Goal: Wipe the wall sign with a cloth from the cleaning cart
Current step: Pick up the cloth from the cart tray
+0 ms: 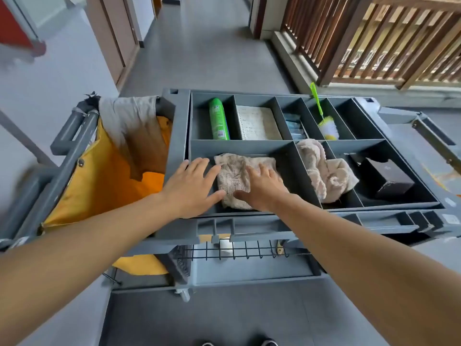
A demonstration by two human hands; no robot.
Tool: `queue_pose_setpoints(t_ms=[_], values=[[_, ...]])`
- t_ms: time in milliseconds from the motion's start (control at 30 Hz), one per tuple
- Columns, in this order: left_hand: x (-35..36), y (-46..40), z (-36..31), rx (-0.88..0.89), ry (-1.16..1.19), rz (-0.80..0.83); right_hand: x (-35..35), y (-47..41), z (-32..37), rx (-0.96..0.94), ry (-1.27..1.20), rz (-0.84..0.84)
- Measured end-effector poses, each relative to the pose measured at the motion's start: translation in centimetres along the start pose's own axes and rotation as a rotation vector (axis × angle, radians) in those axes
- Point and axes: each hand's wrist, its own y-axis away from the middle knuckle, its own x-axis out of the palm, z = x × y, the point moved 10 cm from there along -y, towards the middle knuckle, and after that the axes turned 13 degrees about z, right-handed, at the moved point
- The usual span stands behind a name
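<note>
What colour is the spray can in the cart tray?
Bright green spray can, seen in the head view.

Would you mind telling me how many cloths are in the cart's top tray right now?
2. One cloth lies in the front-left compartment under both hands; the other cloth is bunched over the divider just to its right. More may be hidden beneath them.

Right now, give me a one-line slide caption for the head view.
Both hands, left hand and right hand, rest on a beige cloth in the cleaning cart tray's front compartment.
</note>
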Motion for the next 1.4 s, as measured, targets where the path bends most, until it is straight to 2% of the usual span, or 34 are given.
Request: queue_pose_setpoints(t_ms=[333,433,600,800,1000,1167,1300,1400], values=[[0.5,-1.3,0.2,-0.017,-0.139,-0.019,2.5,-2.4,-1.4,0.115,0.011,0.164],[1.0,-1.7,0.2,-0.043,-0.174,0.015,2.8,-2.9,-1.1,0.135,0.035,0.189],[0.2,-2.7,-0.7,-0.061,-0.18,-0.022,2.6,-3.2,-1.0,0.156,0.019,0.184],[-0.8,-3.7,-2.4,-0.016,-0.13,-0.049,2.3,-4.1,-0.7,0.081,0.044,0.093],[-1.1,-3.3,-1.0,-0.03,-0.089,-0.06,1.1,-4.6,0.5,0.078,0.179,-0.035],[-2.3,-2.9,0.3,-0.083,-0.01,-0.108,1.1,-3.1,3.1,-0.108,0.096,-0.148],[-3.6,-2.0,0.7,-0.082,0.014,-0.142,-0.6,-2.6,2.5,-0.147,-0.111,-0.162],[-5.2,-0.9,1.0,-0.1,0.029,-0.178,-3.0,-1.1,2.8,-0.233,-0.107,-0.261]])
